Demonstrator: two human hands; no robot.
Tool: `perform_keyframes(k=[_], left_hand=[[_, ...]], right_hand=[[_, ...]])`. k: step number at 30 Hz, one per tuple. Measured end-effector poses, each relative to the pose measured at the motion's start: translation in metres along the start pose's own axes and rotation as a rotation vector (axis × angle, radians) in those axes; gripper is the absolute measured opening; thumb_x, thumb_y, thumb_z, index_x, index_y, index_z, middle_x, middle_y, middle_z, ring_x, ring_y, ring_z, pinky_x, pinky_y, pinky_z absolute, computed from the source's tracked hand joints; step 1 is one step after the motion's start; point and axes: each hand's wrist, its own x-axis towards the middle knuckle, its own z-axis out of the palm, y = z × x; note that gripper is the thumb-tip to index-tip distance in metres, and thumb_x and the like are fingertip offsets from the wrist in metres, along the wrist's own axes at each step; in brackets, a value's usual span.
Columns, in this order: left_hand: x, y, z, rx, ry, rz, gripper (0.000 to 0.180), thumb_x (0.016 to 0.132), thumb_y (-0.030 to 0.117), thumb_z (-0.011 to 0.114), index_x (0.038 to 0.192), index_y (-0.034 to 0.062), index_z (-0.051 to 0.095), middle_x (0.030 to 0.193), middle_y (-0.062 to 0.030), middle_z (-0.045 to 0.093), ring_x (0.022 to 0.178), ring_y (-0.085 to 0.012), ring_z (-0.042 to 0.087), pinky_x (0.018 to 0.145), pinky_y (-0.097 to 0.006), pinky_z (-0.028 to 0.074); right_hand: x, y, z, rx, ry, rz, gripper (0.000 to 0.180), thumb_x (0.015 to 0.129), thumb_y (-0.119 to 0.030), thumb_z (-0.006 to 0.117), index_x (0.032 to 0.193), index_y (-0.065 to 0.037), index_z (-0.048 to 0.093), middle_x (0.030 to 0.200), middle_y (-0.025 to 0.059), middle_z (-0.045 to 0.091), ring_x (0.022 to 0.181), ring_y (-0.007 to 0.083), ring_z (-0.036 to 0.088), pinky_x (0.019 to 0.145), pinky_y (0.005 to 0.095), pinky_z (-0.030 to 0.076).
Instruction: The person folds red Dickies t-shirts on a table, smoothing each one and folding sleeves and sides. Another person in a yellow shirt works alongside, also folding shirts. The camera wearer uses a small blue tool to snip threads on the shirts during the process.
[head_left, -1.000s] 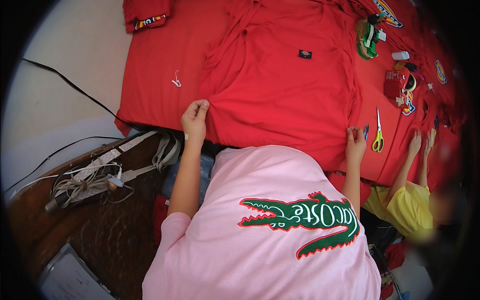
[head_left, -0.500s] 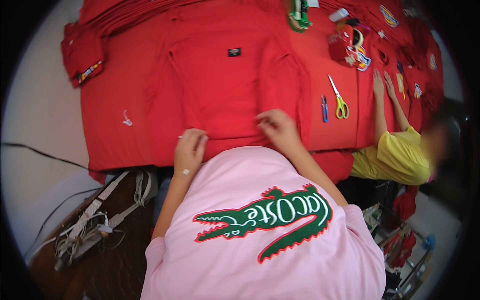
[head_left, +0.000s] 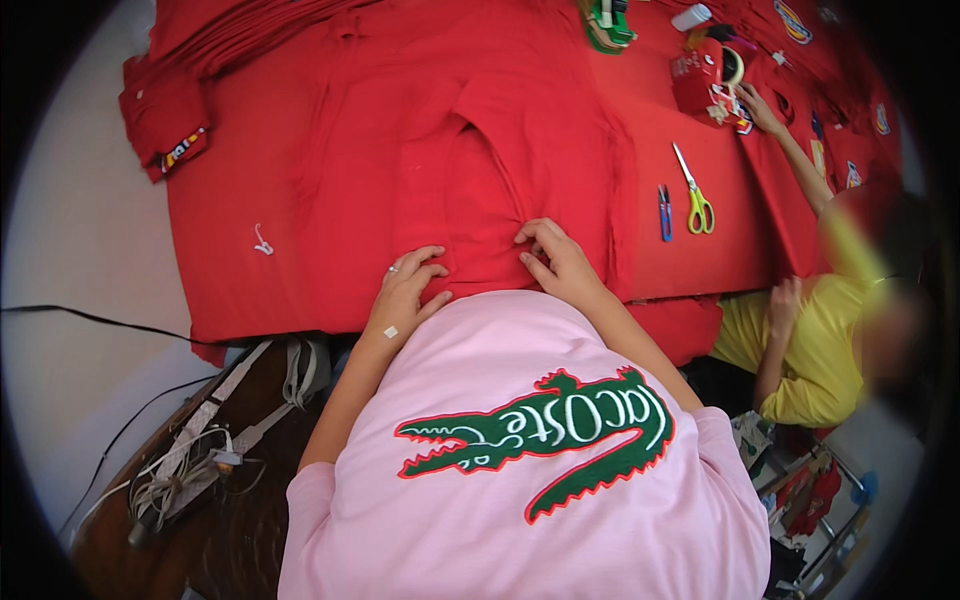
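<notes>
A plain red shirt (head_left: 430, 180) lies loosely folded on the red-covered table in front of me. A raised fold with a dark gap beneath it runs across its middle. My left hand (head_left: 408, 285) rests at its near edge, open, fingers spread on the cloth; a ring and a small pale patch show on this hand. My right hand (head_left: 562, 262) is curled at the near end of the fold, fingertips and thumb on the fabric, where creases converge. The cloth between those fingers is mostly hidden.
To the right lie blue thread snips (head_left: 666, 214) and yellow-handled scissors (head_left: 697, 195). Beyond are a red tape dispenser (head_left: 702, 85) and a green one (head_left: 608, 28). A co-worker in yellow (head_left: 825, 350) reaches across the table. Cables and a power strip (head_left: 190, 450) sit lower left.
The red shirt's cloth has been folded over, covering its dark neck label. My left hand has moved right and spread its fingers. The co-worker's arms have separated, one reaching to the red dispenser.
</notes>
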Motion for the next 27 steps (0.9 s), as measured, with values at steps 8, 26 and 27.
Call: perform_keyframes(k=[8, 26, 27], left_hand=[[0.004, 0.003, 0.003, -0.02, 0.042, -0.032, 0.031, 0.082, 0.016, 0.083, 0.107, 0.0083, 0.067, 0.141, -0.0062, 0.057, 0.132, -0.0302, 0.053, 0.109, -0.046, 0.043], [-0.06, -0.114, -0.022, -1.14, 0.91, -0.598, 0.029, 0.104, 0.034, 0.067, 0.116, 0.0082, 0.062, 0.11, -0.0072, 0.07, 0.104, -0.0186, 0.067, 0.091, -0.034, 0.052], [-0.06, -0.106, -0.026, -1.198, 0.885, -0.638, 0.034, 0.105, 0.039, 0.065, 0.117, 0.0076, 0.062, 0.113, -0.0084, 0.07, 0.105, -0.0195, 0.067, 0.091, -0.035, 0.051]], right_hand=[[0.004, 0.007, 0.002, -0.125, -0.056, -0.145, 0.041, 0.077, 0.007, 0.069, 0.115, -0.004, 0.062, 0.124, 0.013, 0.056, 0.114, 0.0299, 0.062, 0.091, 0.0363, 0.054], [-0.022, 0.124, -0.093, 0.957, 0.677, 0.218, 0.029, 0.098, 0.003, 0.066, 0.126, -0.001, 0.064, 0.1, 0.0062, 0.07, 0.098, 0.0141, 0.067, 0.091, 0.0288, 0.055], [-0.028, 0.118, -0.094, 1.005, 0.694, 0.245, 0.026, 0.105, -0.012, 0.062, 0.129, -0.003, 0.063, 0.102, 0.0057, 0.07, 0.095, 0.0155, 0.067, 0.089, 0.0299, 0.055]])
